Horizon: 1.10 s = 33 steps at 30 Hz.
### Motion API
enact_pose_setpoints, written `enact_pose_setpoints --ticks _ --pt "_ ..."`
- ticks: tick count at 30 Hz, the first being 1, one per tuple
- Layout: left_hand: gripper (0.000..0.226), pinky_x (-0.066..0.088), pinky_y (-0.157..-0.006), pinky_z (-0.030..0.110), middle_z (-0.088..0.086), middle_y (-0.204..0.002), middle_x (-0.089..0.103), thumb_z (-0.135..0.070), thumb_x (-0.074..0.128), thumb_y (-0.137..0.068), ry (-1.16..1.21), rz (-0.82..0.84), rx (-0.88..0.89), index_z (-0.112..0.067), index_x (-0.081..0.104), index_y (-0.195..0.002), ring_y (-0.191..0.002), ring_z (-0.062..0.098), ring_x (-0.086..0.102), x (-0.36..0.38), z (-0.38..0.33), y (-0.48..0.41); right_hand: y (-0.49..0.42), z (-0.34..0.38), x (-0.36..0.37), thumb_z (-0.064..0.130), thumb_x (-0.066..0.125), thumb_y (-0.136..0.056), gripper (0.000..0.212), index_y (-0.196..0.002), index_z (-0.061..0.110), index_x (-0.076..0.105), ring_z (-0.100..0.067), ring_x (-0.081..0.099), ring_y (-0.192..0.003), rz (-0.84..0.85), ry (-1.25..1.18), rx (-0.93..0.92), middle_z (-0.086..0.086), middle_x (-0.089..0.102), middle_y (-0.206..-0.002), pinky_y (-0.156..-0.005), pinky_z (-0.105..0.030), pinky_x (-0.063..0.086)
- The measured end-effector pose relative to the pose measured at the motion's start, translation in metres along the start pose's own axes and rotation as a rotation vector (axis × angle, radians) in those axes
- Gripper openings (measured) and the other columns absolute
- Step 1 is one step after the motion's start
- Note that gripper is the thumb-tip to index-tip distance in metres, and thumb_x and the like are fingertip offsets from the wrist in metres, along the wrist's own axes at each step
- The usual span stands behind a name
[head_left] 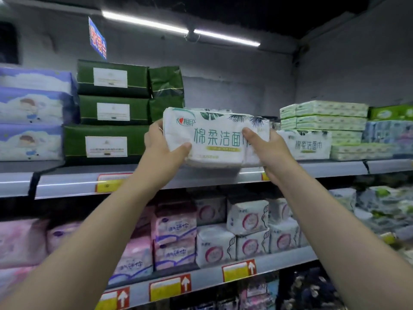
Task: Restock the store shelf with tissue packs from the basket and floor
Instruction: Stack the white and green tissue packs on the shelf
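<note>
I see both arms raised to the top shelf (pixel 67 183). Between the hands is one white tissue pack (pixel 214 136), held upright with its printed face towards me. The left hand (pixel 159 151) grips the pack's left end: thumb laid across the lower front, fingers curled round behind. The right hand (pixel 269 152) grips the right end the same way, with the thumb pressed on the front over the last printed character.

The pack sits at the shelf's front lip, in the gap between the green packs (pixel 111 109) on its left and a twin pack (pixel 306 144) standing just beside it on the right. I cannot tell whether its underside touches the shelf.

Pale green packs (pixel 324 117) are stacked behind the twin, and purple packs (pixel 33 113) fill the far left. The lower shelf (pixel 279 262) holds pink and white packs in rows.
</note>
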<state>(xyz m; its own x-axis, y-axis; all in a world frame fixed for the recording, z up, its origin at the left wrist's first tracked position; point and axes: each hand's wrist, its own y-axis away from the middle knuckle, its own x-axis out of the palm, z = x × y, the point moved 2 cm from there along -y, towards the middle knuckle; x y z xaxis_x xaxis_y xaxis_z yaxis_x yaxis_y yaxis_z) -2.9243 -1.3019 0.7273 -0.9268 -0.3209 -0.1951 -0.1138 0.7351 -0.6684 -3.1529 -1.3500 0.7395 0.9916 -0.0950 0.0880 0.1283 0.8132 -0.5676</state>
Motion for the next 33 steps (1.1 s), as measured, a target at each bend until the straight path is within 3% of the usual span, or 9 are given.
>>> enact_pose_setpoints --ticks 2,5,10,15,24,26,28,30,33 --pt "0.064 0.041 -0.107 0.046 0.0 -0.144 0.037 -0.027 0.061 -0.089 -0.042 0.012 0.009 -0.035 0.025 -0.14 -0.121 0.018 0.05 0.025 0.002 -0.016 -0.021 -0.009 -0.018 0.042 0.072 -0.083 0.045 -0.116 0.019 0.053 -0.011 0.064 -0.101 -0.003 0.069 -0.01 0.005 0.067 -0.114 -0.092 -0.033 0.049" --pt "0.064 0.037 -0.11 0.046 0.001 -0.144 0.037 -0.02 0.059 -0.091 -0.136 0.026 0.019 -0.026 0.026 -0.145 -0.125 0.018 0.046 0.058 0.008 -0.036 -0.05 -0.025 -0.038 0.066 0.068 -0.071 0.095 -0.148 0.022 0.032 -0.021 0.046 -0.131 0.0 0.238 -0.033 0.001 0.049 -0.144 -0.11 -0.044 0.038" --pt "0.054 0.035 -0.096 0.024 0.0 -0.138 0.05 -0.014 0.063 -0.091 -0.29 0.0 -0.023 -0.016 0.039 -0.139 -0.121 0.014 0.048 0.089 0.02 -0.053 -0.089 -0.041 -0.059 0.046 0.067 -0.086 0.063 -0.133 0.008 0.048 -0.023 0.047 -0.125 -0.005 0.551 -0.086 -0.004 0.051 -0.136 -0.107 -0.043 0.038" --pt "0.056 0.036 -0.078 0.024 0.002 -0.123 0.057 -0.016 0.078 -0.078 -0.448 -0.044 -0.038 -0.013 0.045 -0.123 -0.096 0.011 0.049 0.102 0.022 -0.061 -0.097 -0.05 -0.066 0.03 0.067 -0.09 0.066 -0.144 0.007 0.037 -0.029 0.041 -0.134 0.022 0.712 -0.039 -0.009 0.045 -0.145 -0.106 -0.035 0.034" --pt "0.053 0.041 -0.084 0.029 0.006 -0.128 0.06 -0.025 0.064 -0.09 -0.603 0.068 -0.028 -0.015 0.04 -0.136 -0.113 0.027 0.057 0.104 0.025 -0.065 -0.088 -0.064 -0.062 0.029 0.062 -0.094 0.048 -0.128 0.002 0.044 -0.028 0.055 -0.103 -0.108 0.787 0.019 -0.015 0.058 -0.121 -0.076 -0.031 0.038" --pt "0.054 0.043 -0.088 0.031 0.008 -0.132 0.057 -0.031 0.057 -0.094 -0.632 0.142 -0.033 -0.015 0.036 -0.141 -0.115 0.028 0.056 0.1 0.027 -0.066 -0.082 -0.066 -0.057 0.03 0.058 -0.096 0.049 -0.129 0.0 0.041 -0.032 0.054 -0.112 -0.105 0.867 -0.001 -0.018 0.055 -0.125 -0.081 -0.035 0.041" --pt "0.065 0.042 -0.1 0.036 0.011 -0.145 0.045 -0.037 0.053 -0.095 -0.66 0.196 -0.021 -0.013 0.025 -0.148 -0.127 0.029 0.048 0.099 0.03 -0.064 -0.073 -0.069 -0.054 0.038 0.053 -0.097 0.068 -0.145 -0.002 0.026 -0.034 0.041 -0.13 -0.075 0.99 -0.03 -0.019 0.042 -0.142 -0.1 -0.039 0.038" --pt "0.077 0.026 -0.116 0.043 0.011 -0.16 0.015 -0.041 0.051 -0.095 -0.721 0.196 0.047 -0.011 0.011 -0.153 -0.145 0.028 0.024 0.099 0.03 -0.059 -0.057 -0.069 -0.053 0.047 0.045 -0.098 0.081 -0.153 0.0 0.008 -0.031 0.021 -0.145 -0.046 1.119 -0.081 -0.017 0.021 -0.157 -0.115 -0.037 0.023" --pt "0.083 0.0 -0.119 0.046 0.007 -0.161 -0.017 -0.047 0.043 -0.098 -0.907 0.171 0.217 -0.01 -0.007 -0.154 -0.149 0.022 -0.01 0.102 0.024 -0.048 -0.031 -0.069 -0.055 0.052 0.041 -0.097 0.084 -0.154 0.002 0.004 -0.026 0.005 -0.15 0.003 1.259 -0.176 -0.013 0.007 -0.162 -0.121 -0.037 0.008"
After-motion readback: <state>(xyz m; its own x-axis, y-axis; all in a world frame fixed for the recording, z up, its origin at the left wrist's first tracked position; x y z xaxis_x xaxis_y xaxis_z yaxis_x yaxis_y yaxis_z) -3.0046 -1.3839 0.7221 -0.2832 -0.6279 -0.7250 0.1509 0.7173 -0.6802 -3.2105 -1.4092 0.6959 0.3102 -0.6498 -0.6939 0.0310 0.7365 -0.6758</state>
